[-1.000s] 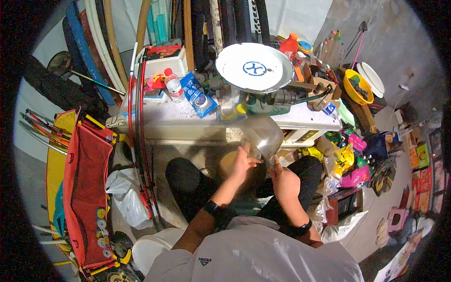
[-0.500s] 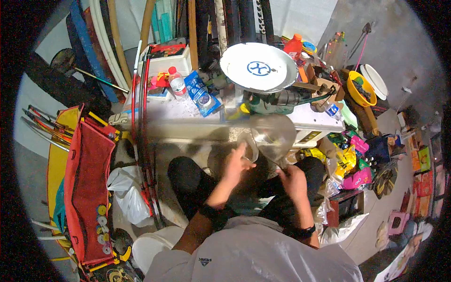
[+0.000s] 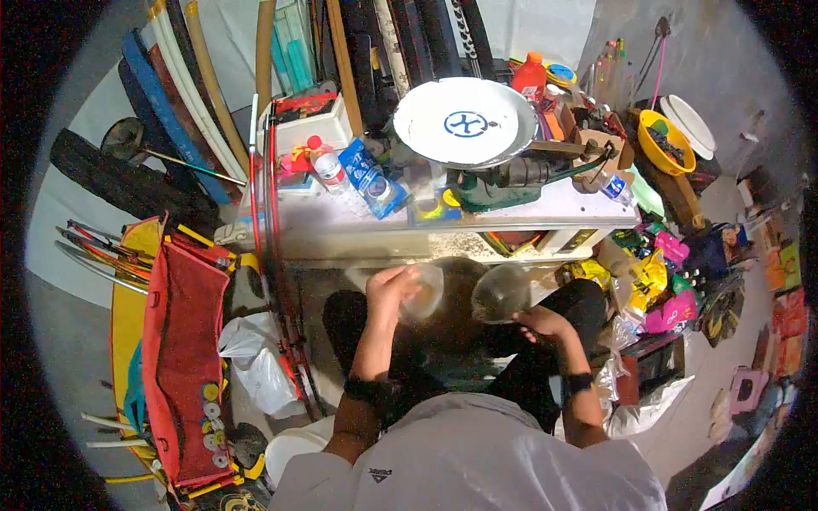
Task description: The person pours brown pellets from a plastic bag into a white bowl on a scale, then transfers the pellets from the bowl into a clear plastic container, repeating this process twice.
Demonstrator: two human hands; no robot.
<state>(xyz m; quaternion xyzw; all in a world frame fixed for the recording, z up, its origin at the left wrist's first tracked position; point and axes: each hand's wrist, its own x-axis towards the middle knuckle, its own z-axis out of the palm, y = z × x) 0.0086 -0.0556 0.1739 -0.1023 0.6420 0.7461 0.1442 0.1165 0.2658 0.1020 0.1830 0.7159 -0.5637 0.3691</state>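
Note:
My left hand [image 3: 390, 289] is closed around a translucent plastic bowl [image 3: 430, 298], which is slightly smeared by motion. On the other side, my right hand [image 3: 545, 324] grips the handle of a round, greyish see-through sieve [image 3: 501, 294]; whether its surface is fine mesh is hard to tell. Bowl and sieve are held apart in front of my knees. Between and below them is a dark round shape [image 3: 460, 281], possibly a container, whose inside I cannot make out.
Ahead stands a white bench [image 3: 341, 243] with a scale carrying a white enamel pan [image 3: 464, 122], a bottle [image 3: 328, 166] and a blue packet [image 3: 372, 180]. Red rods [image 3: 273, 221] and an opened red bag [image 3: 189, 349] are at left. Colourful packets [image 3: 648, 281] crowd the right.
My left hand has moved left with the bowl, away from the sieve. The sieve has dropped slightly lower, toward my right knee. The whole view has shifted a little.

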